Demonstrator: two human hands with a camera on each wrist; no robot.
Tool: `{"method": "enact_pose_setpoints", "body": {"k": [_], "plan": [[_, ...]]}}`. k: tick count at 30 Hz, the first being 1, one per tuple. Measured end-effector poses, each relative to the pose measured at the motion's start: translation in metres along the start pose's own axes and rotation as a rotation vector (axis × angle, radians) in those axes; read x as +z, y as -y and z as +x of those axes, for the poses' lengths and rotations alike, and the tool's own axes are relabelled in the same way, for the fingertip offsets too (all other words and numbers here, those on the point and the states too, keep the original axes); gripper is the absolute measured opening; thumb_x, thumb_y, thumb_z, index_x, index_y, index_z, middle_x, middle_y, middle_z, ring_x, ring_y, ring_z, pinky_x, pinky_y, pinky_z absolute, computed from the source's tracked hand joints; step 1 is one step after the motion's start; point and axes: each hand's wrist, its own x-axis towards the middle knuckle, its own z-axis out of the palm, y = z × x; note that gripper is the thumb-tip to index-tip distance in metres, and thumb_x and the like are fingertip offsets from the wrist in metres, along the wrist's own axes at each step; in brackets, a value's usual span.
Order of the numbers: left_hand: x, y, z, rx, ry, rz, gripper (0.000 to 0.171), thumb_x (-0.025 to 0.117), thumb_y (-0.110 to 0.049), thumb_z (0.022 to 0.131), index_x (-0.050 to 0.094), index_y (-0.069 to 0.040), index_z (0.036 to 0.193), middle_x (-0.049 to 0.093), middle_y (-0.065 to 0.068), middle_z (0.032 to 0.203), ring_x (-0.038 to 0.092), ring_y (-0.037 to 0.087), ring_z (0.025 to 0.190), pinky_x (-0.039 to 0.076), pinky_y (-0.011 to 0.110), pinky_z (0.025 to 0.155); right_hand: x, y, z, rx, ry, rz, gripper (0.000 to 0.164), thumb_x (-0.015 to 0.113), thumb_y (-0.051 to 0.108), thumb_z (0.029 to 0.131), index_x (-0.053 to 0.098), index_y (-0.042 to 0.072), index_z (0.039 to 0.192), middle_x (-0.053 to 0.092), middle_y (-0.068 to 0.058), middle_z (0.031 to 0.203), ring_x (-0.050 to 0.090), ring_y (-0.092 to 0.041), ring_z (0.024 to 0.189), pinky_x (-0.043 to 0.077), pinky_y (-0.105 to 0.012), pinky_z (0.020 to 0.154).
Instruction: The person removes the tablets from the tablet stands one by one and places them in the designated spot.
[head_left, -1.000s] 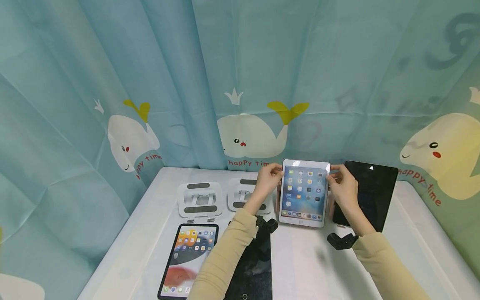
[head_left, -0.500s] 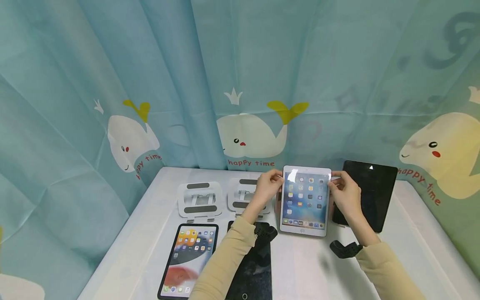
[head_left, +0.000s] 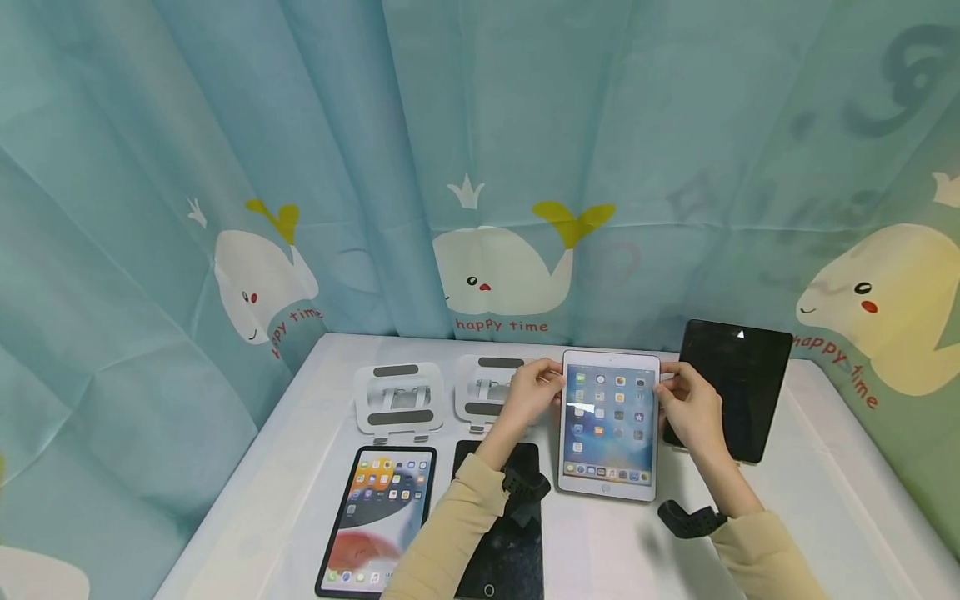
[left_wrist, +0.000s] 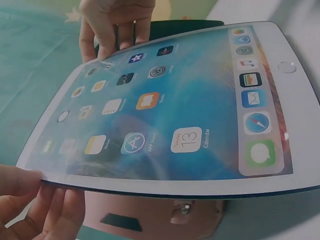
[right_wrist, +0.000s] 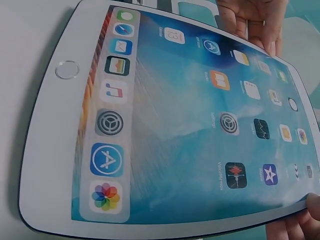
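Between both hands is a white-framed tablet (head_left: 609, 425), its screen lit with app icons. My left hand (head_left: 534, 390) pinches its left edge near the top, thumb on the front and fingers behind. On the opposite edge my right hand (head_left: 693, 408) pinches at about the same height. Close up in the left wrist view, the left fingers (left_wrist: 57, 205) curl under the rim. Under the tablet there shows part of a pink stand (left_wrist: 150, 215) with a dark pad. The right wrist view has the home button end of the tablet (right_wrist: 165, 125) nearest.
A black tablet (head_left: 738, 387) leans at the right, behind the right hand. Two white folding stands (head_left: 367, 383) (head_left: 465, 383) lie at the back left. A lit tablet (head_left: 378, 521) and a dark tablet (head_left: 517, 542) lie in front on the white table (head_left: 255, 508). A curtain (head_left: 360, 167) hangs behind.
Both hands have brought the white tablet down and toward the front, away from the curtain. Their pinch on its side edges is the same. The other tablets and the stands stay put.
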Motion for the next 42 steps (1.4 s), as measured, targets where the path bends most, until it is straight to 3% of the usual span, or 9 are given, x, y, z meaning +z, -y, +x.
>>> {"method": "enact_pose_setpoints", "body": {"k": [7,16,27,42], "plan": [[0.001,0.008,-0.011,-0.029,0.002,-0.008,0.013,0.063,-0.001,0.087,0.066,0.006,0.098,0.064,0.012,0.081,0.057,0.01,0.061,0.058,0.046,0.069,0.001,-0.003,-0.01,0.049,0.045,0.031,0.026,0.058,0.0,0.091,0.059,0.001,0.118,0.064,-0.017,0.088,0.056,-0.008,0.068,0.049,-0.016,0.053],[0.001,0.016,-0.027,-0.095,0.037,-0.073,0.019,0.062,-0.002,0.087,0.065,0.006,0.104,0.063,0.01,0.081,0.056,0.008,0.059,0.057,0.026,0.059,0.001,-0.009,-0.022,0.112,0.103,0.02,0.026,0.057,0.002,0.092,0.059,0.0,0.118,0.063,-0.013,0.085,0.054,-0.008,0.07,0.049,-0.016,0.055],[0.0,0.031,-0.047,-0.16,0.048,-0.128,0.022,0.061,-0.002,0.088,0.064,0.008,0.108,0.064,0.009,0.082,0.056,0.009,0.061,0.058,0.027,0.06,0.0,-0.017,-0.034,0.157,0.229,0.059,0.029,0.056,0.002,0.091,0.057,-0.002,0.12,0.062,-0.005,0.081,0.057,-0.013,0.073,0.052,-0.019,0.06],[-0.003,0.043,-0.07,-0.204,0.069,-0.175,0.017,0.062,-0.001,0.087,0.064,0.006,0.102,0.065,0.007,0.077,0.056,0.009,0.058,0.057,0.025,0.058,0.0,-0.024,-0.053,0.173,0.301,0.06,0.031,0.053,0.001,0.09,0.055,-0.004,0.12,0.062,-0.008,0.082,0.055,-0.011,0.073,0.053,-0.02,0.06]]}}
